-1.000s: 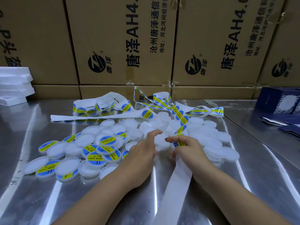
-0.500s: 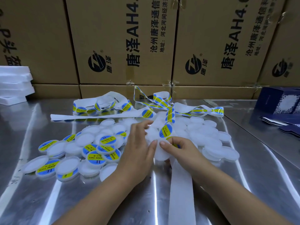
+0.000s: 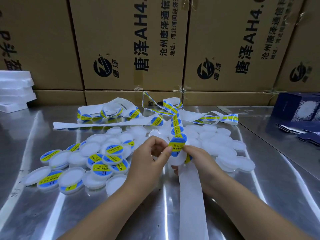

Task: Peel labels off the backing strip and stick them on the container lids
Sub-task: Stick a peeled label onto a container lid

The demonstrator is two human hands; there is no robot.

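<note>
Lighting: bright, even, from overhead. Glare: long white streaks across the steel table (image 3: 277, 196). Shadows: soft and faint. Focus: centre sharp, far right edge slightly soft. Distortion: wide-angle bowing of the cardboard boxes (image 3: 43, 49) toward the edges.

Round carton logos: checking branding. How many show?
3 logos: left one on the middle carton, second on the next carton rightward, third at the far right. Another may sit hidden behind the label strip.

"唐泽 AH4" is printed on the brown cardboard boxes (image 3: 121, 23). "SOLDERING PASTE" is read on the round blue-and-yellow labels (image 3: 114, 149).
</note>
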